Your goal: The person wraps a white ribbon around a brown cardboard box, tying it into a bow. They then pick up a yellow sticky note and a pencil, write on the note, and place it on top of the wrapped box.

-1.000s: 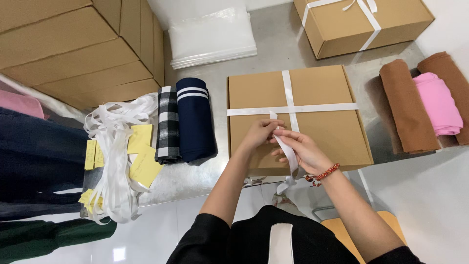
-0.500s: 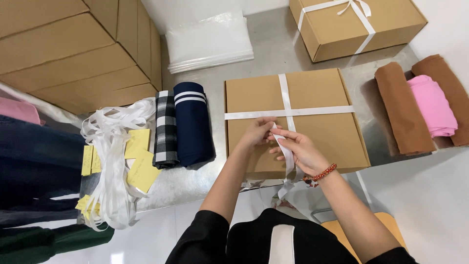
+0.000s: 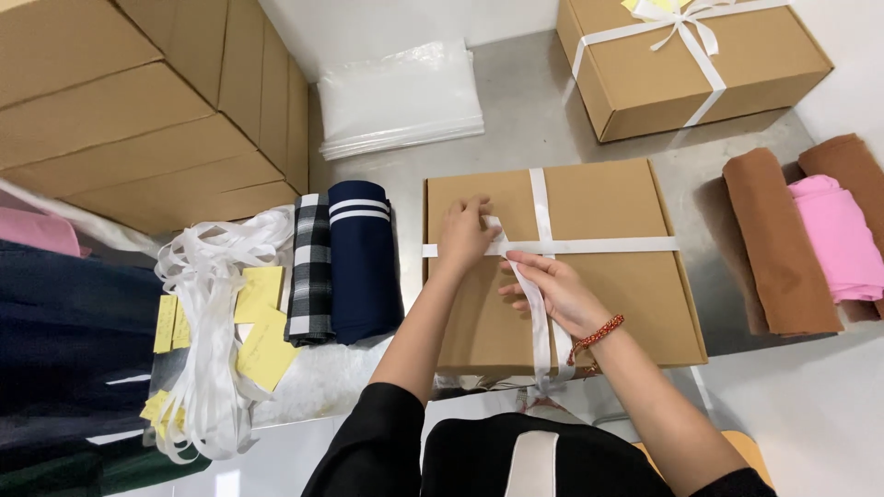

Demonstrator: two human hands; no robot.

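Note:
A flat brown cardboard box (image 3: 608, 285) lies in front of me on the metal table (image 3: 543, 120), crossed by a white ribbon (image 3: 589, 246). My left hand (image 3: 465, 235) pinches the ribbon near the box's left edge, close to the crossing. My right hand (image 3: 552, 290), with a red bead bracelet at the wrist, holds the loose ribbon end that runs down the box's near side.
A second ribbon-tied box (image 3: 691, 60) stands at the back right. Clear plastic bags (image 3: 401, 97) lie behind, stacked cartons (image 3: 138, 110) on the left. Folded navy and checked cloths (image 3: 345, 262), a ribbon bundle (image 3: 216, 322) with yellow notes, and brown and pink rolled cloths (image 3: 801, 235) flank the box.
My left hand has slid left along the horizontal ribbon, away from the crossing. My right hand has shifted slightly, still holding the loose ribbon end over the box.

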